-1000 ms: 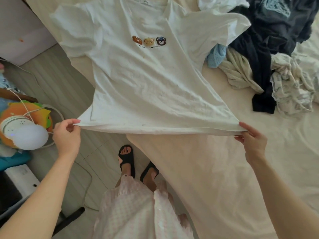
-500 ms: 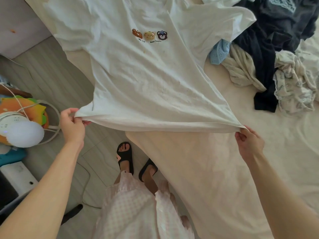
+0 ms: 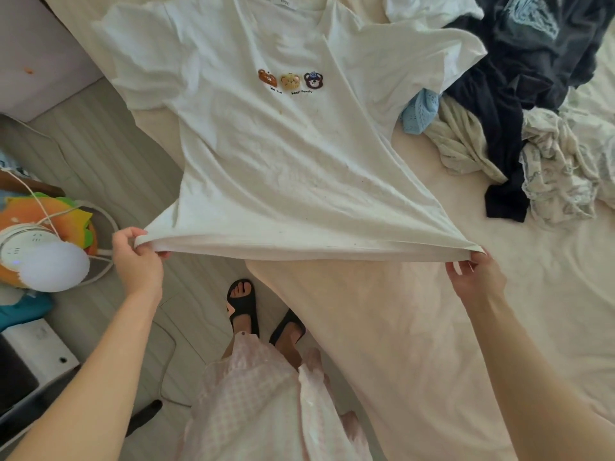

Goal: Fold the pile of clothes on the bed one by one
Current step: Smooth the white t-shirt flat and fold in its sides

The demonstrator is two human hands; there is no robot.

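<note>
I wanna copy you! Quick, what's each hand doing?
Left hand: fingers pinch one hem corner of the white T-shirt.
Right hand: fingers pinch the other hem corner.

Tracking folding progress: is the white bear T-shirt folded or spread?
Spread: white T-shirt lies front-up, sleeves out, hem stretched between left hand and right hand.

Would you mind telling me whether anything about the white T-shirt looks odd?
Yes: the white T-shirt shows small yellowish-brown specks below the bear print, around the middle, which look like stains. It is also wrinkled.
</note>
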